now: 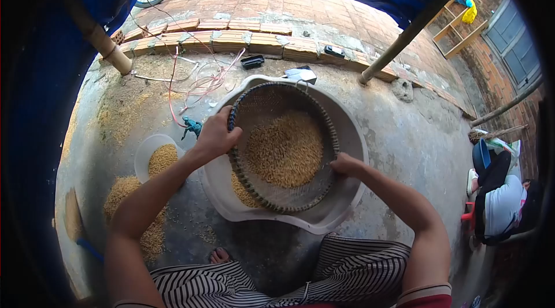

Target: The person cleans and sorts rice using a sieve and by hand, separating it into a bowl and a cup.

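A round woven sieve (pixel 272 106) holding a heap of golden grain (pixel 284 149) is held over a large white plastic basin (pixel 352 134). My left hand (pixel 217 134) grips the sieve's left rim. My right hand (pixel 347 164) grips its right rim. More grain (pixel 241 191) lies in the basin under the sieve's lower left edge.
A small white bowl of grain (pixel 157 155) and a loose grain pile (pixel 130 204) lie left on the concrete floor. Wires (pixel 199 82), a brick ledge (pixel 231 39), two poles and a bicycle stand beyond. Another person (pixel 500 201) sits at right. My striped trousers are at the bottom.
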A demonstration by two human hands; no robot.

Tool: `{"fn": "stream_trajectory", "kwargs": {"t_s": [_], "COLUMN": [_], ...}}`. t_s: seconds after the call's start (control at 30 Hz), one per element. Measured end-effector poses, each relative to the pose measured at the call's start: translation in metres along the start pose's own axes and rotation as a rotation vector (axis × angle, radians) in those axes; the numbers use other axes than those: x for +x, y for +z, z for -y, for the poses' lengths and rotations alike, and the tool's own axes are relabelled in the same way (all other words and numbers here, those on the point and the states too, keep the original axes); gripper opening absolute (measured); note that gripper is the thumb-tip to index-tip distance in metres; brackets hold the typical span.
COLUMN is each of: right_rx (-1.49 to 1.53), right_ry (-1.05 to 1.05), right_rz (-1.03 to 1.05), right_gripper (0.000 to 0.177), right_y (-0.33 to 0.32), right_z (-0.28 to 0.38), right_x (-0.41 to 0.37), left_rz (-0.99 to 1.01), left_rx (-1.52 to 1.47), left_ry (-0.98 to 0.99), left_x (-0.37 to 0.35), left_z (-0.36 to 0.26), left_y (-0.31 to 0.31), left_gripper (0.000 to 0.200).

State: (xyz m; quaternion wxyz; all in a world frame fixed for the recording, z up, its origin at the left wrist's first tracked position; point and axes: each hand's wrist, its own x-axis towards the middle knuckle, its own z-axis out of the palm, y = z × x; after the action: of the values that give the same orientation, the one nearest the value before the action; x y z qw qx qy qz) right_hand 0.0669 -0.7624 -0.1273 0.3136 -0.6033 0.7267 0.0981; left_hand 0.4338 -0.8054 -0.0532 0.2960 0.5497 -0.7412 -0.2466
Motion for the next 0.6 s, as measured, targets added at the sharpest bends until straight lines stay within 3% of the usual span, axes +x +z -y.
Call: {"fn": "stream_trajectory", "kwargs": {"t_s": [0.03, 0.1, 0.13, 0.17, 0.23, 0.27, 0.33, 0.37, 0.43, 0.47, 0.53, 0.57, 0.6], "right_rx": [-0.007, 0.771, 0.851, 0.867, 0.647, 0.645, -0.041, -0.051, 0.505, 0.507, 0.45, 0.454, 0.296], "right_ry": [0.003, -0.023, -0.075, -0.074, 0.002, -0.008, -0.087, -0.09, -0.052, -0.052, -0.095, -0.097, -0.24], "right_rz": [-0.003, 0.361, 0.355, 0.345, 0.036, 0.026, -0.023, -0.027, 0.187, 0.191, -0.084, -0.09, -0.311], "right_gripper": [0.027, 0.027, 0.027, 0.027, 0.028, 0.028, 0.029, 0.029, 0.032, 0.032, 0.032, 0.032, 0.027], "right_y": [-0.005, -0.01, -0.02, -0.02, -0.017, -0.014, -0.009, -0.01, -0.018, -0.027, -0.046, -0.049, -0.054], "right_z": [0.006, 0.013, 0.022, 0.019, 0.013, 0.008, -0.002, -0.003, 0.011, 0.026, 0.056, 0.054, 0.053], "right_x": [-0.002, -0.017, -0.024, -0.022, -0.01, -0.006, -0.003, -0.002, -0.027, -0.043, -0.069, -0.07, -0.072], "left_rz": [-0.033, -0.011, 0.015, 0.024, 0.01, -0.002, -0.033, -0.028, -0.008, -0.041, -0.08, -0.125, -0.167], "left_rx": [0.006, -0.063, -0.109, -0.104, -0.009, 0.017, 0.005, -0.012, -0.01, -0.023, -0.076, -0.137, -0.153], "left_ry": [0.03, -0.122, -0.1, -0.085, -0.161, -0.069, -0.014, -0.014, -0.087, -0.048, -0.019, 0.015, 0.089], "left_x": [0.003, 0.016, 0.022, 0.024, 0.01, 0.004, -0.005, -0.005, -0.006, -0.011, -0.017, -0.018, -0.017], "left_z": [0.005, 0.022, 0.032, 0.035, 0.017, 0.017, 0.011, 0.016, 0.035, 0.044, 0.06, 0.067, 0.065], "left_y": [-0.004, -0.026, -0.033, -0.025, -0.01, 0.009, 0.016, 0.015, 0.001, -0.004, -0.005, -0.003, -0.002], "left_gripper": [0.046, 0.044, 0.046, 0.046, 0.048, 0.051, 0.05, 0.051, 0.05, 0.048, 0.048, 0.048, 0.048]}}
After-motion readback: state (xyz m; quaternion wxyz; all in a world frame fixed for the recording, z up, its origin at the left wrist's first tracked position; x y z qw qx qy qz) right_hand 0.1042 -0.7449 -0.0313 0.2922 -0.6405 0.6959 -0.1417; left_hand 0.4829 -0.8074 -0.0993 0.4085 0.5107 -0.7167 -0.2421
